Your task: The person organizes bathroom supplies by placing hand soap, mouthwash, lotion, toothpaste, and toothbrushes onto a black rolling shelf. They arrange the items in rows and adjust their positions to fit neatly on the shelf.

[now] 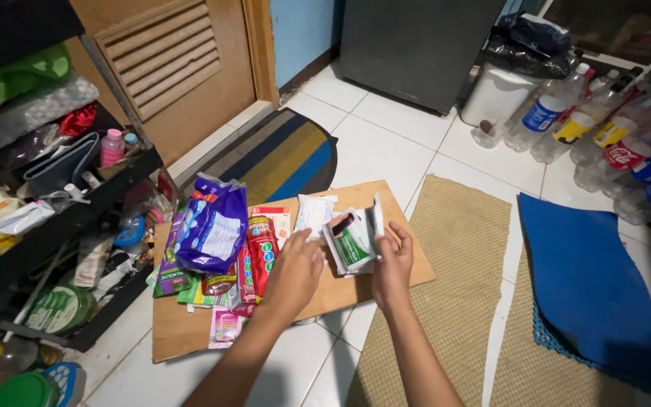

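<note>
Down on the tiled floor, both hands meet over a wooden board (pixel 190 332). The left hand (pixel 295 273) and the right hand (pixel 392 265) share a small stack of sachets (pixel 352 245), green and white, held just above the board's right half. The left fingers are curled under the stack's near edge, pinching it; the right thumb and fingers are pressed against its far side, steadying a white sachet that stands upright. Beside the left hand lie a red toothpaste box (pixel 262 252) and a purple-blue plastic pack (pixel 212 224). A woven mat (pixel 446 286) lies to the right, touching the board, with a blue mat (pixel 589 286) beyond.
</note>
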